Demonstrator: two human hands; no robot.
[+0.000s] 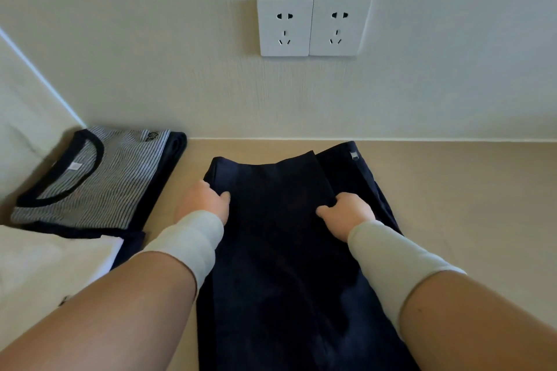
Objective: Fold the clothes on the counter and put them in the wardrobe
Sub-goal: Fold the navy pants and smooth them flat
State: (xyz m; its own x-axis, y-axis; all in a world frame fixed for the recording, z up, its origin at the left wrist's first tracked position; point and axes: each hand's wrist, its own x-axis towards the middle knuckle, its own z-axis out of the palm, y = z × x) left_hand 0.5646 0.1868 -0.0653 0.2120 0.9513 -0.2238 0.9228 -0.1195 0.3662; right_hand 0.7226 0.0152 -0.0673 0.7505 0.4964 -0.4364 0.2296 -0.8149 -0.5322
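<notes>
Gripping navy garment (280,250) edges, both hands.

**Open to the right, crowded to the left**

Right of the dark garment (280,250) the table (467,190) lies bare up to the wall (180,69), so a hand could pass there. A narrow bare strip runs between the garment and the folded striped shirt (99,178) on the left. That shirt sits in the back left corner against the wall, with a white cloth (45,274) just in front of it, blocking the left side. Two sockets (313,26) sit on the wall above the table.
</notes>
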